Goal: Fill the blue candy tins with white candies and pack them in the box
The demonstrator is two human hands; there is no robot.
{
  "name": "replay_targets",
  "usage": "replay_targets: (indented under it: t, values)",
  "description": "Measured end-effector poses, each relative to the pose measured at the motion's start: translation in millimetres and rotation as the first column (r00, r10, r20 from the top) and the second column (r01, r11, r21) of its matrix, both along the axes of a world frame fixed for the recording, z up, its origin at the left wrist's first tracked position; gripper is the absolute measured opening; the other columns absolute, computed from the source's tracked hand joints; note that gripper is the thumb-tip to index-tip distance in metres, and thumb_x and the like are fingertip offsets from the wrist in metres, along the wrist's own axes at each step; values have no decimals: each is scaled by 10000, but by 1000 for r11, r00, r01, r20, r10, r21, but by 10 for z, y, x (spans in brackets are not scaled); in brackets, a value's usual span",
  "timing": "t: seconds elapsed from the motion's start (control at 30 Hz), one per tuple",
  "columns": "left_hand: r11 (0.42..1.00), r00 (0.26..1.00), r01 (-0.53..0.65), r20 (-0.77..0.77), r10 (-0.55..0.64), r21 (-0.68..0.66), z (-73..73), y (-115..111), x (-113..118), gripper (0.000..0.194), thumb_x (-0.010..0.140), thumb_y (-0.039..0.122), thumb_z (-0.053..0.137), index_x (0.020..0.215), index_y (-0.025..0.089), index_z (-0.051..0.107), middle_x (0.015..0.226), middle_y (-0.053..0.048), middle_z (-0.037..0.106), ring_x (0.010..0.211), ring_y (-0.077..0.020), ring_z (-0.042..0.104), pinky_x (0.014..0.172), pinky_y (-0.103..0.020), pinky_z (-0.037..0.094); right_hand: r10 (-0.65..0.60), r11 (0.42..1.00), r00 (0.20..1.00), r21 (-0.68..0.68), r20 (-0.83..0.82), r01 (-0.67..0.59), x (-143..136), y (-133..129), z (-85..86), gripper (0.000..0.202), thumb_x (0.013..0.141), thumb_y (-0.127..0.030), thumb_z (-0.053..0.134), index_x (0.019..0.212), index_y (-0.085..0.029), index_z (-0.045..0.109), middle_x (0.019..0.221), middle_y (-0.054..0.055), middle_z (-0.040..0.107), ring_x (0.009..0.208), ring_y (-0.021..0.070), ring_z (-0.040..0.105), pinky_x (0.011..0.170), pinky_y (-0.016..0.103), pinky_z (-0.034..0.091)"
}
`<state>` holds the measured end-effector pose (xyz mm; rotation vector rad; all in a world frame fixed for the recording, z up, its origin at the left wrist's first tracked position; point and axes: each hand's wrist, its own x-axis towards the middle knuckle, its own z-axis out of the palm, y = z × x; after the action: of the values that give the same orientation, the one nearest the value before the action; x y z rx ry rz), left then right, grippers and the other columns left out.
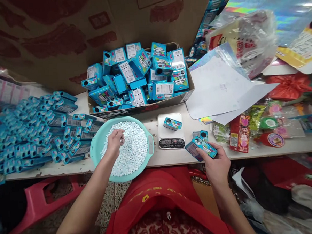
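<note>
My left hand (116, 143) is closed over the turquoise basin (95, 148), its fingertips pinched together; what they hold, if anything, is too small to make out. Small white candies (133, 149) fill much of the basin. In my right hand (217, 161) is a blue tin (208, 149), tilted, with white candies showing at its round opening. Another blue tin (203, 133) shows just behind the held one; whether I grip it too is unclear. Between my hands lies a small white scale (160, 125) with a blue tin (173, 123) resting on its plate.
A cardboard box (145, 110) heaped with blue tins stands behind the basin and scale. Many more tins (41, 130) are stacked at left. White papers (214, 89), plastic bags (254, 42) and candy packets (239, 131) lie at right. A pink stool (37, 203) is below left.
</note>
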<state>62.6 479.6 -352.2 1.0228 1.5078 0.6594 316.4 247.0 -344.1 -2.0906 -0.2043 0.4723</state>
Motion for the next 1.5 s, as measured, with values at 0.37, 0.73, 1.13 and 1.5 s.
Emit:
replay_targets:
  t: [0.37,0.73,1.13,1.5]
  values:
    - [923,981,85,196,-11,-376,-2,-38,-127,226,567,214,713,750,133,606,652,-32,576,503,-92,472,445,-191,338,77,996,996,57,-45,-74,-90,143,-4,534,551,-483,772,962,-165,651,836,39,657,734,185,597,714,347,492]
    - [737,763,629,-377,-525,247,75,-79,559,154,659,243,682,812,256,682,875,-50,663,853,-252,572,845,-331,414,48,997,993,72,-112,-41,-52,95,-42,511,557,-483,772,936,-167,641,815,34,638,731,188,590,708,353,496]
    - [790,864,498,-131,-486,357,-97,218,1384,365,609,230,753,951,210,627,917,-19,620,856,-186,565,793,-270,411,242,955,968,162,68,-250,113,861,-486,448,616,-463,723,932,-163,619,909,48,605,861,198,571,801,357,469]
    - [967,880,252,408,-242,32,372,-515,535,416,594,398,801,917,202,628,845,-19,623,767,-163,561,702,-248,436,761,621,636,139,125,-771,-393,992,83,622,675,-492,715,1185,-193,522,1097,100,631,1003,267,594,876,415,477]
